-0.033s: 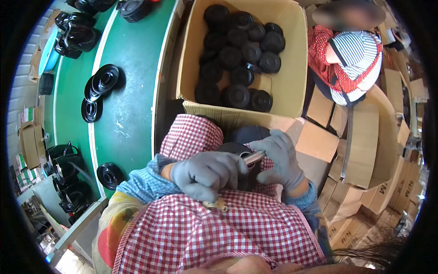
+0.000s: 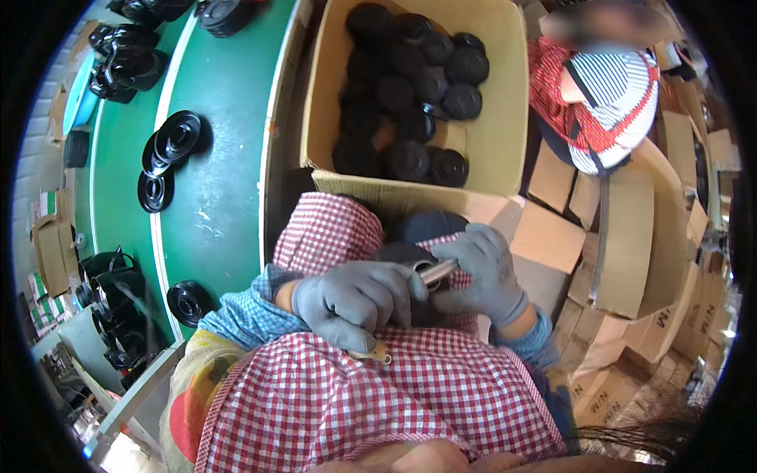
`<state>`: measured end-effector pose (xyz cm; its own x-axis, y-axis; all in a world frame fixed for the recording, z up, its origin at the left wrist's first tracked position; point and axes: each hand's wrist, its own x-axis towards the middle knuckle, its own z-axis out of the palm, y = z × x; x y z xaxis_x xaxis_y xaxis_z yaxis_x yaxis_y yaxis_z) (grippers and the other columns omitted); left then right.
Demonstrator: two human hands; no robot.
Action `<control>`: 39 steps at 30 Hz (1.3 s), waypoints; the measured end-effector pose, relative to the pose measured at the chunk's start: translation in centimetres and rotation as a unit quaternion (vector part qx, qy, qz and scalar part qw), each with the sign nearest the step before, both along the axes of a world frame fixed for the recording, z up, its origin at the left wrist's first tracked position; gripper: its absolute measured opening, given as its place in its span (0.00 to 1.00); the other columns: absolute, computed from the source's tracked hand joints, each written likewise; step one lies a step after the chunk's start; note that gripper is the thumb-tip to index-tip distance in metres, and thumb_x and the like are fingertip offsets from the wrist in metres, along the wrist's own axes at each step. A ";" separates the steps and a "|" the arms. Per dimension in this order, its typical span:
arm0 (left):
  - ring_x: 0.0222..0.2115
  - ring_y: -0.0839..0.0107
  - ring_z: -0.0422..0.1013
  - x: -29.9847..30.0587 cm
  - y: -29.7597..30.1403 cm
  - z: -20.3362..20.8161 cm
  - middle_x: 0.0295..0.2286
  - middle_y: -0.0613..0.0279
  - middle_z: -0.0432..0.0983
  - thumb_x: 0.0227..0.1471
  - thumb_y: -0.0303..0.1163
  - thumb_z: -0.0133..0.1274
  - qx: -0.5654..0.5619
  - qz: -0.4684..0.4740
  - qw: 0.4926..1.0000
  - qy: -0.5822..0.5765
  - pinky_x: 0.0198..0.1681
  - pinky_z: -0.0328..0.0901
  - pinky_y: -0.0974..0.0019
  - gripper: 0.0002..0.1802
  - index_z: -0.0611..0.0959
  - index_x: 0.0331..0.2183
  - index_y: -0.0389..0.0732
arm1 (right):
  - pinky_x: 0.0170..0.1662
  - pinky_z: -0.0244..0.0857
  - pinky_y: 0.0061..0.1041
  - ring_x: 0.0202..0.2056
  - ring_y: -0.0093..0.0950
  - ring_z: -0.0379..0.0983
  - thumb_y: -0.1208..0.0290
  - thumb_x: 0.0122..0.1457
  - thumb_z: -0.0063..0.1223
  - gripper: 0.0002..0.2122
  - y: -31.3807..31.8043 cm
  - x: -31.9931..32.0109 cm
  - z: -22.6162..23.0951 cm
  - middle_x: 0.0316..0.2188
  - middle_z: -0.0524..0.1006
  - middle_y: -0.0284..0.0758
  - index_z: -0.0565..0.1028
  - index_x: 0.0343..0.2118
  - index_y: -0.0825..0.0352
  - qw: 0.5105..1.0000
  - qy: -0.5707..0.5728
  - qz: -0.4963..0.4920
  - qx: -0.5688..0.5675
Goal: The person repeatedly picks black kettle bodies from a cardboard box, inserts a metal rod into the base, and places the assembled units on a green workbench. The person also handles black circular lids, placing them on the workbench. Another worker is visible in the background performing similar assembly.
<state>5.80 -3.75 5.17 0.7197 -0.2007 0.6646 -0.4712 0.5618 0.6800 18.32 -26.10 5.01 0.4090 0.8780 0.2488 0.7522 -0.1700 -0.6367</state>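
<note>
In front of my lap, both of my hands wear grey gloves. My right hand is closed around a short silver metal rod. My left hand has its fingers curled, and its fingertips meet the rod's near end. Whether the left palm holds anything else is hidden. Behind and between the hands sits a dark part, mostly covered, so its kind is unclear. A small yellowish piece shows just under my left hand, against the red checked apron.
A large carton ahead holds several black round parts. On the green bench to the left lie black discs and another disc. A person sits at the far right, near an open carton.
The whole view has shifted very slightly. My right hand's lower fingers have moved a little towards my left hand along the silver metal rod.
</note>
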 end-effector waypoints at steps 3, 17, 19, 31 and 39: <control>0.39 0.57 0.75 0.9 1.4 1.0 0.23 0.60 0.75 0.60 0.36 0.57 0.077 0.012 0.996 0.053 0.51 0.64 0.47 0.16 0.81 0.22 0.39 | 0.43 0.65 0.37 0.37 0.38 0.74 0.36 0.40 0.68 0.29 1.2 2.1 -1.2 0.30 0.77 0.33 0.80 0.34 0.59 0.996 -0.013 0.052 -0.074; 0.35 0.54 0.80 3.6 -1.2 9.2 0.33 0.46 0.81 0.60 0.40 0.53 0.623 -0.027 0.585 0.519 0.41 0.73 0.52 0.21 0.76 0.49 0.36 | 0.39 0.70 0.44 0.36 0.47 0.79 0.26 0.49 0.52 0.37 6.0 7.2 -0.6 0.32 0.81 0.44 0.76 0.48 0.57 0.914 0.044 0.302 -0.267; 0.35 0.52 0.80 3.5 -1.4 9.2 0.32 0.44 0.81 0.60 0.40 0.53 0.635 -0.020 0.589 0.500 0.41 0.72 0.51 0.20 0.76 0.48 0.36 | 0.40 0.71 0.42 0.37 0.46 0.79 0.27 0.49 0.54 0.37 7.7 8.3 0.0 0.33 0.82 0.43 0.74 0.51 0.56 0.891 -0.070 0.364 -0.261; 0.29 0.51 0.79 5.1 4.2 1.5 0.26 0.55 0.79 0.48 0.35 0.57 0.707 -0.031 0.701 0.089 0.32 0.72 0.49 0.17 0.78 0.43 0.49 | 0.45 0.72 0.38 0.42 0.40 0.80 0.44 0.64 0.51 0.35 1.8 3.0 0.3 0.44 0.79 0.49 0.56 0.70 0.52 0.886 0.321 0.159 -0.294; 0.25 0.53 0.78 9.4 4.3 -4.4 0.23 0.59 0.77 0.45 0.40 0.62 0.696 0.044 0.706 -0.124 0.24 0.70 0.51 0.16 0.77 0.36 0.48 | 0.20 0.67 0.18 0.26 0.20 0.70 0.62 0.69 0.48 0.34 3.3 -1.0 6.4 0.32 0.73 0.35 0.45 0.72 0.57 0.710 0.620 -0.054 -0.329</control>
